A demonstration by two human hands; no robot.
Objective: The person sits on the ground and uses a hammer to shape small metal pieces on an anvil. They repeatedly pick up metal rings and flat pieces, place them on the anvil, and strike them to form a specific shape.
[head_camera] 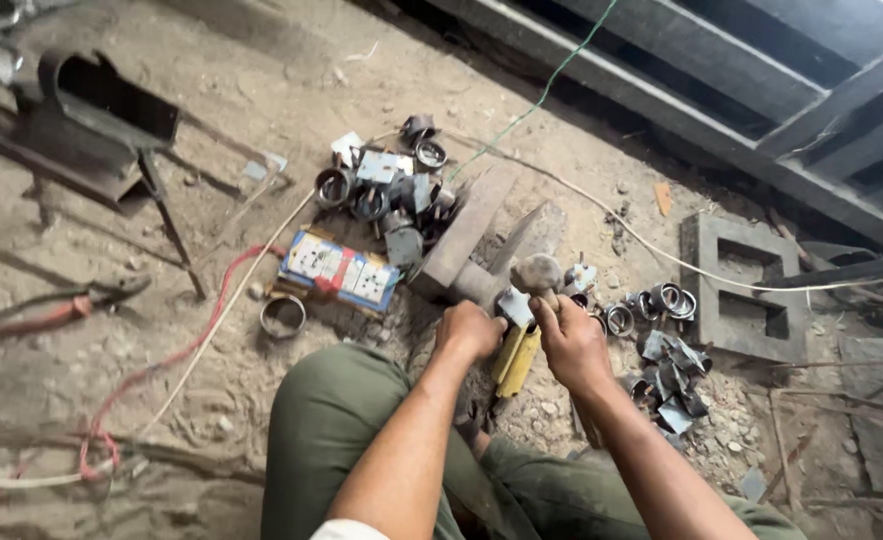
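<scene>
Head view: left hand (469,330) clenched on yellow tool (516,358); right hand (571,340) gripping hammer (537,272) over metal plate (514,306) on anvil block (466,235). Worked pieces (386,185) heaped behind; rings and plates (661,345) piled right, apparently pending.

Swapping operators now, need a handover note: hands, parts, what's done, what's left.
Left hand: grip shut on yellow-handled tool, pinning a small metal plate on the steel block.
Right hand: grip shut on hammer, head over the plate.
Pile of ring-and-plate pieces behind the block; rings and plates lie to the right.
Which pile is finished can't be told.
</scene>
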